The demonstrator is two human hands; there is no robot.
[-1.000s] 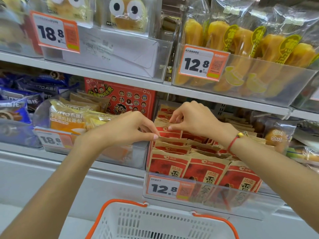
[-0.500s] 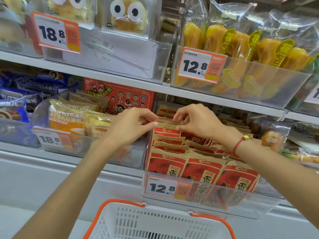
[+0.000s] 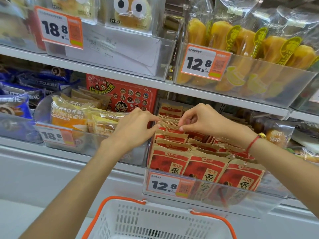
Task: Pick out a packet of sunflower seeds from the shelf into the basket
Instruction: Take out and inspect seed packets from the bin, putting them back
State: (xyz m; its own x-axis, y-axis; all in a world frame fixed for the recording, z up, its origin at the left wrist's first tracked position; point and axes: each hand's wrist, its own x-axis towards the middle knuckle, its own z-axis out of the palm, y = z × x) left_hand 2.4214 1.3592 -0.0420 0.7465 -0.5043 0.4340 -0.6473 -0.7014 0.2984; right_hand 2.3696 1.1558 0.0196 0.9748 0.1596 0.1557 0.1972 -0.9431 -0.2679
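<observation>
Your left hand (image 3: 133,130) and right hand (image 3: 203,123) meet over the clear shelf bin (image 3: 269,199) of red-and-brown sunflower seed packets (image 3: 205,168), on the middle shelf at its right part. Both hands pinch the top edge of one sunflower seed packet (image 3: 170,125) standing in the left row of the bin, toward the back: left thumb and forefinger curl onto its left corner, right fingertips (image 3: 181,129) nip its right corner. The packet sits upright among the others, its base hidden by the packets in front. An orange price tag (image 3: 168,185) reading 12.8 hangs on the bin's front wall. A red string bracelet (image 3: 252,143) circles your right wrist. Below the bin's front edge, the white basket (image 3: 155,221) with orange handles sits at the bottom of view, well apart from the pinched packet. Just left of the seed bin, a neighbouring bin holds bread packs (image 3: 69,116); behind stands a red snack box (image 3: 124,95). On the upper shelf, yellow bread sticks (image 3: 241,42) fill another bin.
</observation>
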